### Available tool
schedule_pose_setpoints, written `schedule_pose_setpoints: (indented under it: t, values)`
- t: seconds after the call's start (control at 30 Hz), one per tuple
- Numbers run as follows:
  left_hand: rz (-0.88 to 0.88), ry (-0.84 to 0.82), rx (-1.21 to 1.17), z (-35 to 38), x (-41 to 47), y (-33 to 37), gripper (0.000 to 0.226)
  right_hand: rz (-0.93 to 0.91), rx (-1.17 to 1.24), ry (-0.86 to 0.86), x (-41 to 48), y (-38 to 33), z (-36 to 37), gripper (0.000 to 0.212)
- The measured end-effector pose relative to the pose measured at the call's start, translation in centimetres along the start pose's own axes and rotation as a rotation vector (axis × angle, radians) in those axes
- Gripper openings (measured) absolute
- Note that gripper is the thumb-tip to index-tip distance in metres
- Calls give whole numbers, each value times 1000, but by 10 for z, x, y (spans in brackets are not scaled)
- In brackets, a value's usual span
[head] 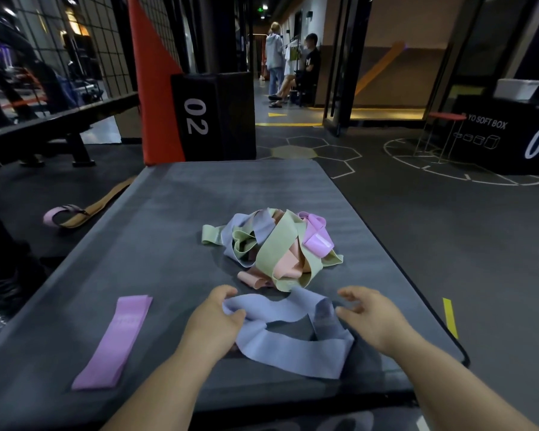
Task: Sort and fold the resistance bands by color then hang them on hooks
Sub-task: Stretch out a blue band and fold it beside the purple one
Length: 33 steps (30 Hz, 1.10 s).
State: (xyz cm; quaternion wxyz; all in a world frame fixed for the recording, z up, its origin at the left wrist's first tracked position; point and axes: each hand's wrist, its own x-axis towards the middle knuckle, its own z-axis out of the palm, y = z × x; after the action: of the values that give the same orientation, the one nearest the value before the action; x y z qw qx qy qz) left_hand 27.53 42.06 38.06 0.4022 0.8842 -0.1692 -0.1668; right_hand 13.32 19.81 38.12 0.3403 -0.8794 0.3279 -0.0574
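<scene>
Left hand [218, 312] is pinching one end of the blue band [293, 346], which is lying twisted at 6 o'clock on the mat [175, 213]. Right hand [371, 315] is hovering half-open at the other end; contact unclear. Judgement: flatten the twist before folding. Pink band [115, 340] is lying at 8 o'clock, the pile [274, 247] at 12. Hooks are not showing.

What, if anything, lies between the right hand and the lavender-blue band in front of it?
Nothing visible does: the open right hand sits just beside the lavender-blue band, the left hand pinches its other end, and the tangled pile lies farther back.
</scene>
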Motion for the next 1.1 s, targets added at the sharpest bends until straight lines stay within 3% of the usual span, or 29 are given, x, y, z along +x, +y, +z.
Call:
schedule_pose_setpoints:
  t: [0.1, 0.33, 0.43, 0.53, 0.63, 0.77, 0.87, 0.97, 1.1]
  values:
    - [8, 4, 33, -5, 9, -8, 7, 42, -81, -52, 5, -7, 7, 49]
    - [17, 46, 170, -15, 23, -25, 19, 146, -119, -225, 2, -13, -9, 52]
    - [14, 52, 168, -18, 25, -31, 18, 211, -54, -300, -4, -12, -14, 37]
    - [16, 83, 161, -21, 26, -34, 20, 204, -143, -307, -5, -16, -7, 29]
    - [16, 123, 146, -26, 26, -35, 20, 206, -162, -176, -1, -18, -4, 11]
    - [6, 160, 122, -32, 25, -38, 14, 223, -166, 75, 0, -15, -19, 4]
    - [-3, 152, 143, -30, 21, -40, 14, 227, -189, 205, -8, -17, -32, 18]
    - [13, 141, 242, -27, 17, -36, 14, 212, -242, 220, -9, -16, -33, 26]
    - [19, 116, 325, -28, 12, -31, 11, 197, -227, 91, 0, -3, -23, 29]
